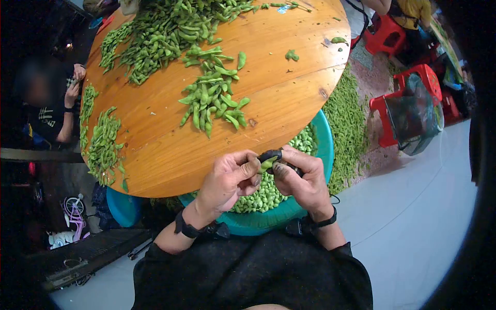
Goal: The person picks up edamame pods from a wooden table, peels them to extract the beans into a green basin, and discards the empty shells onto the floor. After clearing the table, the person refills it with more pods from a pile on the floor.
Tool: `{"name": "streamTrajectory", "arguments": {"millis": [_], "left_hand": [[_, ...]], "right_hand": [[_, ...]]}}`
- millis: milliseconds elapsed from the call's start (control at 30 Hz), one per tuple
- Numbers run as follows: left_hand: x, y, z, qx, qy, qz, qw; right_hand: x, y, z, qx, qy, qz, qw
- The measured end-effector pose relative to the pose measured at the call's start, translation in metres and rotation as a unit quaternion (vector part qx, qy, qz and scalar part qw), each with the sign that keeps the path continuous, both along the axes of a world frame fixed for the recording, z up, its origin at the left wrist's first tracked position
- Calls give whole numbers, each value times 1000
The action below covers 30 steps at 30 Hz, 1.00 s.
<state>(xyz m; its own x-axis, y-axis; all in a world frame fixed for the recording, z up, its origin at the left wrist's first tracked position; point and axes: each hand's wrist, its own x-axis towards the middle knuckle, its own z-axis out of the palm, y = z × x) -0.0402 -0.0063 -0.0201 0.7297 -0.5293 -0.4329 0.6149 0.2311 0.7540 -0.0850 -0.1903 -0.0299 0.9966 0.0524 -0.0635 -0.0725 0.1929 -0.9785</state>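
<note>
Between my two hands is a green soybean pod (267,165), held over the basin at the table's near edge. My left hand (227,178) pinches one end between thumb and fingers. On the other end, the thumb and forefinger of my right hand (305,181) press closed; black coverings show on some of its fingers. Below them, shelled green beans (264,197) fill much of a teal basin (248,226). A small heap of pods (214,95) lies on the wooden table (170,165) just beyond my hands.
A large pile of pods (175,31) covers the table's far side, with more pods (103,144) along the left edge. Discarded shells (341,129) carpet the floor to the right. Red stools (385,106), one with a plastic bag (413,116), stand beyond. A person (49,103) sits left.
</note>
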Motion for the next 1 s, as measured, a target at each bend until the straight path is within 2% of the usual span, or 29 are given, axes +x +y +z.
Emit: {"name": "streamTrajectory", "arguments": {"millis": [33,167,200,233,267,300,333,367,433,500,567,700,767,800,833,867,933,1000], "left_hand": [[0,0,-5,-121,87,0,989],[-6,-3,-6,-159,105,-6,982],[-8,-4,0,-29,32,-7,999],[-9,-5,4,102,-41,-6,994],[-11,-6,5,102,-41,-6,994],[-14,-9,6,233,-308,9,922],[-16,-12,6,343,-545,23,765],[-18,-14,4,345,-544,23,765],[-19,-19,-1,376,-602,46,703],[-18,-20,1,359,-592,53,720],[-16,-14,5,309,-423,-52,850],[-14,-14,3,280,-372,-58,883],[-10,-8,-4,267,-401,-81,873],[-6,-5,-2,267,-400,-81,873],[0,0,1,198,-269,-120,935],[5,3,4,123,-130,-156,972],[12,5,6,102,-111,-173,973],[13,4,7,81,-93,-190,974]], "right_hand": [[0,-1,-2,34,11,11,999],[-4,-3,1,120,72,17,990],[-5,-2,2,121,74,2,990],[-5,-1,4,123,76,-12,989],[-6,1,6,123,76,-12,989],[-8,4,9,69,58,-36,995],[-10,7,10,15,41,-60,997],[-11,9,6,17,42,-58,997],[-10,12,-6,-142,-65,-100,983],[-10,17,1,-163,-68,-124,976],[-11,17,8,-238,-124,-129,955],[-10,15,-2,-257,-166,-131,943],[-10,10,-2,-165,-75,-77,980],[-9,5,5,-43,41,-41,997],[-9,2,4,92,134,-30,986],[-8,-3,1,116,136,-10,984],[-8,-6,0,139,138,9,981],[-9,-1,4,46,121,-18,991]]}}
